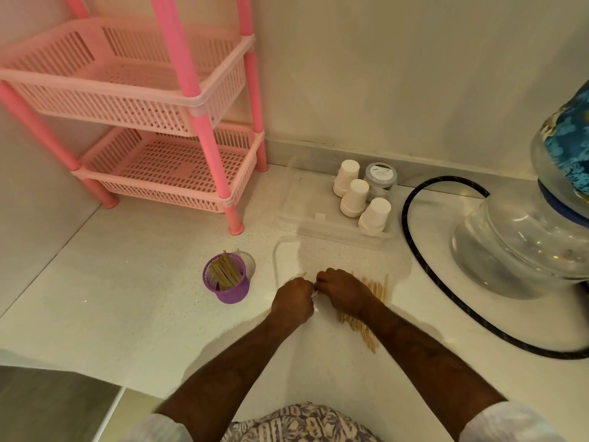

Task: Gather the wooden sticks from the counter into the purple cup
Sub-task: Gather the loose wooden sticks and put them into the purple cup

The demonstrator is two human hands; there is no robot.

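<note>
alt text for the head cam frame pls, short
Both hands, left hand and right hand, meet over loose wooden sticks on a white counter, fingers curled as if gathering them. A purple cup to the left already holds some sticks; a pink rack and white paper cups sit behind.

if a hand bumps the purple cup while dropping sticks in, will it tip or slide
The purple cup looks like light mesh and stands taller than wide, so it probably slides or tips easily. The sticks inside lean to one side, likely adding to the risk.
</note>
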